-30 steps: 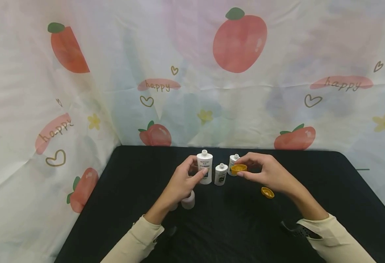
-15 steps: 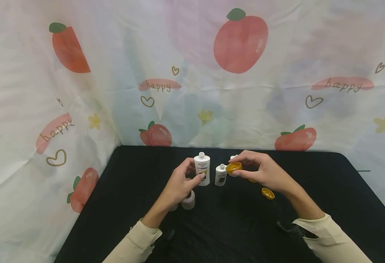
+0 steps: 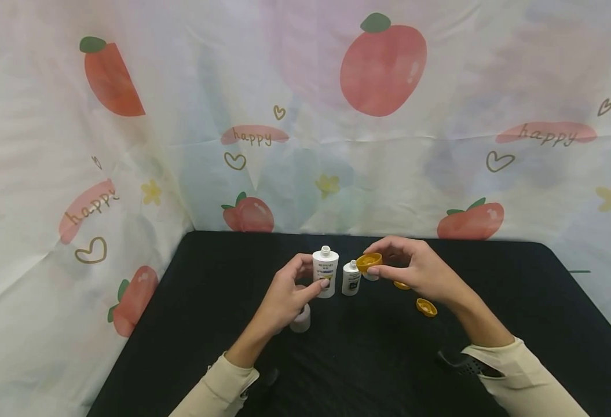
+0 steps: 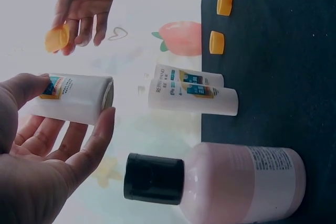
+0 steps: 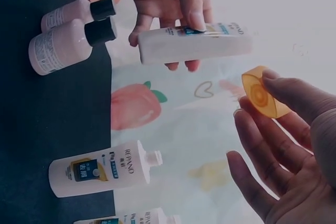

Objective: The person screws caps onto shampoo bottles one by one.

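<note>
My left hand (image 3: 284, 295) grips an uncapped white bottle (image 3: 325, 267) by its sides, thumb on the label. The left wrist view shows this bottle (image 4: 79, 98) held above table height. To its right, my right hand (image 3: 425, 272) pinches a yellow cap (image 3: 369, 263) between thumb and fingers, apart from the bottle. The cap's ringed inner side (image 5: 260, 95) shows in the right wrist view. Two more uncapped white bottles stand on the table, one nearer (image 5: 100, 169) and one (image 5: 126, 219) cut off by the frame edge.
Two yellow caps (image 3: 427, 307) (image 4: 224, 2) lie on the black table (image 3: 368, 359) at the right. Near my left wrist stand two pink bottles (image 5: 60, 45) with black caps. A printed curtain (image 3: 305, 87) hangs behind the table's far edge.
My right hand has moved slightly left and up with the cap, uncovering another yellow cap on the table. The bottle in my left hand has shifted left, then back right and slightly lower.
</note>
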A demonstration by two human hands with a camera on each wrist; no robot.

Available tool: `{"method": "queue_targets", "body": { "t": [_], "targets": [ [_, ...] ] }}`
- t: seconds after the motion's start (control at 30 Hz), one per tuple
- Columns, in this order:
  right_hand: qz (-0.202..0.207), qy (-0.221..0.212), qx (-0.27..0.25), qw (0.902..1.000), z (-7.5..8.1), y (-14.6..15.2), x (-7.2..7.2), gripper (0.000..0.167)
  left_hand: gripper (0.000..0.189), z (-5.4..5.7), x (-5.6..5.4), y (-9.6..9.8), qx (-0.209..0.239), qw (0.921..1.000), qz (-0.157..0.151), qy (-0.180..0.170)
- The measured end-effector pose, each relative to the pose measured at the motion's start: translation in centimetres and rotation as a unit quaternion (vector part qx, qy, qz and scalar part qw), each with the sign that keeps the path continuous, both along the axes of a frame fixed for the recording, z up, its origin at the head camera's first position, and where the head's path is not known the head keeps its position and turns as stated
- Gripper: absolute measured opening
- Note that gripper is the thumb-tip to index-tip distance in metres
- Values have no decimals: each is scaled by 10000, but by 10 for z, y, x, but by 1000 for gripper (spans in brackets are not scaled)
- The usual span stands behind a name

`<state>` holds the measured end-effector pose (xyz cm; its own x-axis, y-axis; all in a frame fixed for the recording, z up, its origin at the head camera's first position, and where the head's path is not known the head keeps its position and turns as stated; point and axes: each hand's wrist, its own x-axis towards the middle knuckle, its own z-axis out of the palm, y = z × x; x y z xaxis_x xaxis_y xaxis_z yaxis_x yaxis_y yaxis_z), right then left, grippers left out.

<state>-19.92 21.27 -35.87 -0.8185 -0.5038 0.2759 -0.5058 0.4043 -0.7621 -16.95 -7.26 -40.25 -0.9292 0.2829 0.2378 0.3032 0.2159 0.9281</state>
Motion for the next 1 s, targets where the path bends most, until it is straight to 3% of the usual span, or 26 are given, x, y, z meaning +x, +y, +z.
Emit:
{"method": "queue_targets", "body": {
  "t": [0.27,0.57,1.0],
  "targets": [
    [89,53,-113,9999,7,-3,3,32,35,1,2,7,146,9996,-184,165],
    [141,363,56,9992,13,-6,2,39,37,1,1,13,-48,9992,-313,261],
    [299,455,-56,9985,20,-14,-1,38,36,2,0,17,-199,9988,-284,336]
  ]
}}
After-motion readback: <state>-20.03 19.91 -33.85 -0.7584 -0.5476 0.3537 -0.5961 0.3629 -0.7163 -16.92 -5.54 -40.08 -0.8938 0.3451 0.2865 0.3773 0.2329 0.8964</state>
